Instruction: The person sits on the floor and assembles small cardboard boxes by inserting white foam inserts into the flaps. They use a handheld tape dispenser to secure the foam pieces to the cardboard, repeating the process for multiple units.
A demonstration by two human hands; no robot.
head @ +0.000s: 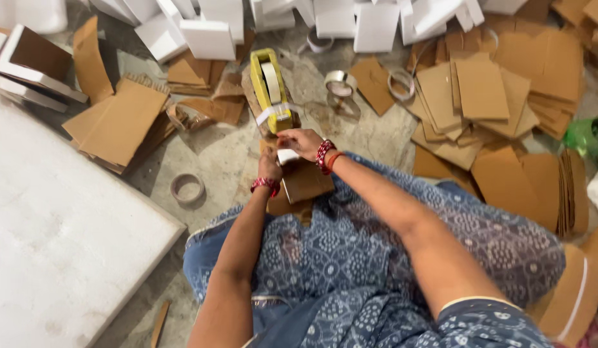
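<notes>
Cardboard piece (305, 182) on lap, both hands gripping: left hand (269, 166) pinches its edge, right hand (301, 142) pulls tape (287, 155) from yellow dispenser (270, 90). Floor (228, 154) ahead partly open between cardboard stacks (479, 96).

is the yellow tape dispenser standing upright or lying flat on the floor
Upright: the yellow tape dispenser stands on its base, tape roll showing on top, just beyond the right hand.

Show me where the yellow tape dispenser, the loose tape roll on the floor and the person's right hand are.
yellow tape dispenser (271, 90): head view, on its yellow frame.
loose tape roll (187, 188): head view, on its ring, lower left.
right hand (301, 142): head view, on the back of the hand.
</notes>
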